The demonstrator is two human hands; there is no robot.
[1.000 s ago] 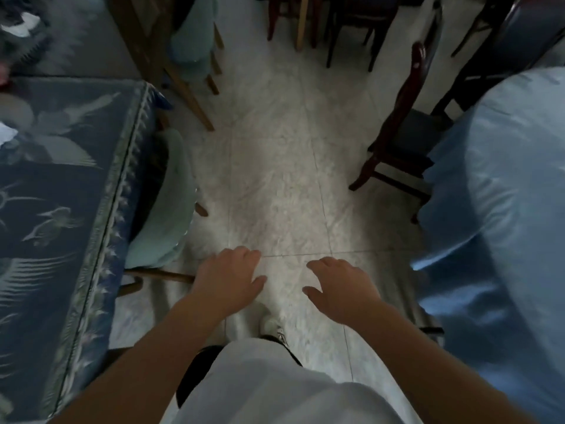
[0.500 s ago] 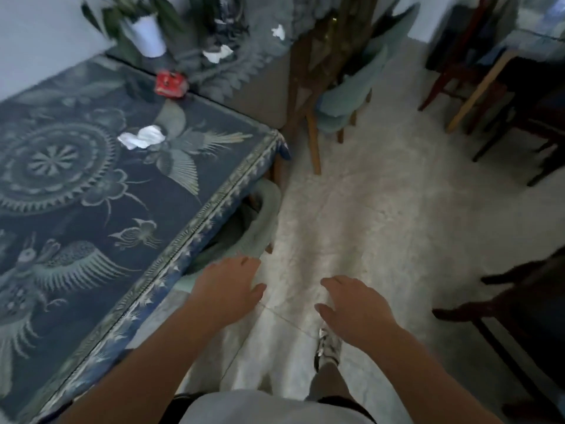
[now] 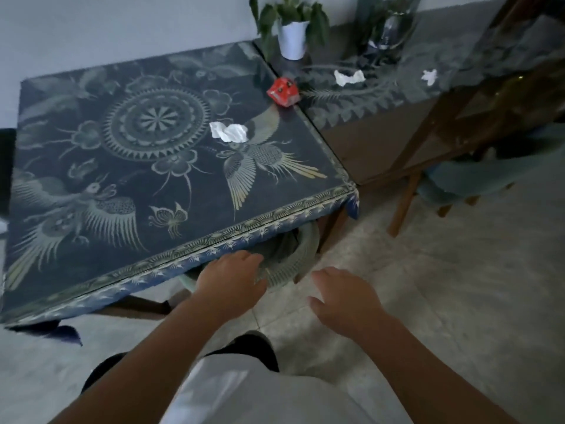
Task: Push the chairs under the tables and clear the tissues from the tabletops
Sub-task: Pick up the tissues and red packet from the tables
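A square table with a dark blue bird-pattern cloth fills the left of the head view. A crumpled white tissue lies on it right of the middle. A pale green chair is tucked under its near edge. My left hand hovers, fingers relaxed, in front of the chair back, just below the table edge; contact is unclear. My right hand hangs open over the floor, holding nothing. Two more tissues lie on the adjoining far table.
A red packet sits at the blue table's far right corner. A white potted plant and a dark vase stand by the wall. Another green chair with wooden legs sits under the far table. Tiled floor lies open at right.
My view has swung left from the aisle to face the blue table squarely. Both hands have moved forward together, the left one now close to the tucked chair's back.
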